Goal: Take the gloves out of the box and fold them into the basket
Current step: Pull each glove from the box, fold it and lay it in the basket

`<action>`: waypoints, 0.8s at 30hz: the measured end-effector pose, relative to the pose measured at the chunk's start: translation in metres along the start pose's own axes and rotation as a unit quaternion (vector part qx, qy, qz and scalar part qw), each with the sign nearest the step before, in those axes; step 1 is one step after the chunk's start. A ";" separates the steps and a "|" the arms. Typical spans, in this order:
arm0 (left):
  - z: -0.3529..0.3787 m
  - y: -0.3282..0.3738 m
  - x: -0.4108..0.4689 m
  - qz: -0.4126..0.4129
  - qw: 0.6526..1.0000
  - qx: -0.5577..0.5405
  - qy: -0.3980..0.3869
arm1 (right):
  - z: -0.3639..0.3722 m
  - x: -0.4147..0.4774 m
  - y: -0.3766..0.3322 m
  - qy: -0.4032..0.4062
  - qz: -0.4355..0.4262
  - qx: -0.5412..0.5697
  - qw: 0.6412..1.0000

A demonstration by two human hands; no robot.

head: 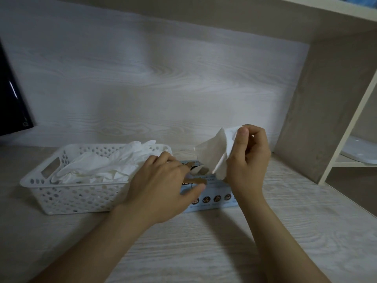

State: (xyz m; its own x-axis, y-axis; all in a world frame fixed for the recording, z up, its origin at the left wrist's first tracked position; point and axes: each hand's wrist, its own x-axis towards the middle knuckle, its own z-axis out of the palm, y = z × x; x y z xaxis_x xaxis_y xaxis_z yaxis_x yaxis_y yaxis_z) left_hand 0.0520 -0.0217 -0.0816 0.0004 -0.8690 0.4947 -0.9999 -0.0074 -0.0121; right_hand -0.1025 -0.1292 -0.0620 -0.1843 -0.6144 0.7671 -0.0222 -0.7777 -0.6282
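Nearest me, the pale wood-grain desk (204, 252) lies open. My left hand (161, 180) presses, fingers straight, on the one pale blue cardboard box (216, 201). My right hand (247, 160) pinches one thin white glove (216, 152) above the box's opening. Just left, one white perforated plastic basket (67, 197) holds a heap of white gloves (106, 164), too tangled to count.

Both bare forearms come in from the bottom, the left one slanting in from the lower left. So the left hand (161, 184) sits low, palm down, fingers stretched forward and pretty relaxed, thumb poking out to the right. The right hand (250, 160) is up higher, fingers curled, thumb pinching a glove (214, 156).
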 end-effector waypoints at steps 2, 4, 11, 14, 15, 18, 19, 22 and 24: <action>-0.004 0.002 0.000 -0.031 0.997 -0.062 0.043 | -0.001 -0.001 -0.004 -0.041 0.034 0.039 0.998; -0.008 0.002 0.000 -0.066 0.987 -0.125 0.077 | -0.001 -0.002 -0.004 -0.093 0.082 0.091 0.988; -0.011 -0.005 0.007 -0.074 0.944 -0.279 0.158 | -0.001 0.001 -0.008 -0.200 0.258 0.247 0.912; -0.020 -0.003 0.007 -0.092 0.898 -0.384 0.193 | -0.002 0.003 -0.008 -0.211 0.326 0.240 0.890; -0.023 -0.003 0.007 -0.102 0.883 -0.415 0.197 | -0.002 0.003 -0.011 -0.230 0.354 0.252 0.871; -0.029 -0.004 0.009 -0.114 0.838 -0.495 0.199 | -0.003 0.001 -0.016 -0.325 0.394 0.261 0.819; -0.030 -0.004 0.009 -0.114 0.825 -0.519 0.194 | -0.003 0.000 -0.016 -0.359 0.388 0.251 0.811; -0.031 -0.004 0.009 -0.123 0.801 -0.558 0.179 | -0.002 -0.004 -0.017 -0.435 0.320 0.220 0.813; -0.031 -0.003 0.009 -0.133 0.798 -0.564 0.166 | -0.002 -0.007 -0.019 -0.464 0.282 0.203 0.815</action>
State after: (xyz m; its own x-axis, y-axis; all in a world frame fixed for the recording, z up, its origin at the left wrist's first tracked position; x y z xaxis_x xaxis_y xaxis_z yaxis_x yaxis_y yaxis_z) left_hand 0.0550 -0.0140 -0.0508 0.3982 -0.7300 0.5555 -0.3427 0.4433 0.8283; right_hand -0.1022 -0.1097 -0.0558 0.7737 -0.5792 0.2567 0.1696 -0.2011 -0.9648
